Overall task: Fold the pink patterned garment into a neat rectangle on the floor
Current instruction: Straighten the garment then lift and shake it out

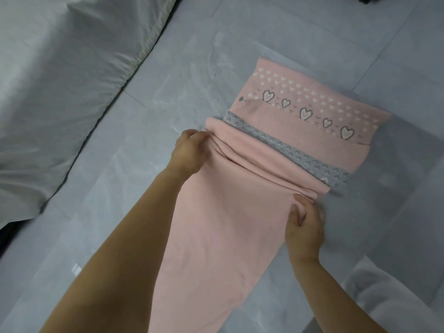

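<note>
head view — pink garment (228, 224) lies lengthwise on the grey tiled floor (144, 140), far end folded with heart pattern and grey band (288, 150) showing | left hand (189, 150) pinches the fold's left edge | right hand (304, 224) pinches the fold's right edge | pale bedding (60, 80) at left

No readable text, labels, brands or numbers anywhere; garment (300, 109) carries heart pattern only, no lettering.
</note>
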`<move>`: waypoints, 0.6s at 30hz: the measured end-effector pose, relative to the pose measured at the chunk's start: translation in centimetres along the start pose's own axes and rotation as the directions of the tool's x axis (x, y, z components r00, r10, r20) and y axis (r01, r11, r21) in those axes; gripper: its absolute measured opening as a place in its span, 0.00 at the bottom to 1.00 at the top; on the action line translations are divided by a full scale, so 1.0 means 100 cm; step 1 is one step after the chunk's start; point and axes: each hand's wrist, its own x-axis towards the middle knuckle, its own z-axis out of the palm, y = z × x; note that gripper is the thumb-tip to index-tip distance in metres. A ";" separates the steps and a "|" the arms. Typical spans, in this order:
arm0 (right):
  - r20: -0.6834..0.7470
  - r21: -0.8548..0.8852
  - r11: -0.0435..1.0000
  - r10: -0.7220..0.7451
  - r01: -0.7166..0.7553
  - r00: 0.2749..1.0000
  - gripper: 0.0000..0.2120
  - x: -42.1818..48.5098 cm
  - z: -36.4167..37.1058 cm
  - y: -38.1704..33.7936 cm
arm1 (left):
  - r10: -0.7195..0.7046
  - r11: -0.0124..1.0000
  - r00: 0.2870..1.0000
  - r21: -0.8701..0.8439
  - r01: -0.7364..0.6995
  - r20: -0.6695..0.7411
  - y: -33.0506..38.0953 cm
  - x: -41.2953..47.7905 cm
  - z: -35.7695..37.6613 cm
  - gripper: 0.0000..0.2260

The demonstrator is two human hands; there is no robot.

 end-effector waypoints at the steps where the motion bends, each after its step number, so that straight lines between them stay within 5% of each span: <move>1: -0.078 -0.090 0.996 -0.018 0.011 0.997 0.13 -0.002 -0.001 -0.001 | -0.022 1.000 0.999 -0.002 0.022 -0.043 -0.001 -0.006 0.004 0.24; 3: -0.140 -0.246 0.961 -0.164 0.126 0.976 0.17 -0.011 -0.003 -0.003 | -0.071 0.997 0.980 -0.014 0.070 -0.183 -0.007 -0.026 0.012 0.27; 6: 0.195 -0.376 0.764 -0.489 0.525 0.850 0.20 -0.029 0.000 -0.003 | -0.091 0.985 0.932 0.107 0.136 -0.351 -0.022 -0.066 0.037 0.27; 8: 0.475 -0.414 0.514 -0.582 0.751 0.660 0.22 -0.031 0.007 0.009 | -0.096 0.964 0.946 0.207 0.166 -0.310 -0.031 -0.092 0.060 0.27; 10: 0.618 -0.473 0.378 -0.502 0.796 0.605 0.23 -0.020 0.011 0.017 | -0.165 0.950 0.974 0.241 0.199 -0.153 -0.032 -0.111 0.081 0.29; 13: 0.627 -0.458 0.389 -0.496 0.799 0.601 0.20 0.008 0.005 0.005 | -0.227 0.939 0.974 0.269 0.216 0.013 -0.036 -0.112 0.105 0.32; 18: 0.485 -0.318 0.384 -0.720 0.867 0.497 0.14 0.075 -0.006 -0.060 | -0.288 0.955 0.945 0.024 0.295 -0.155 0.004 -0.096 0.088 0.36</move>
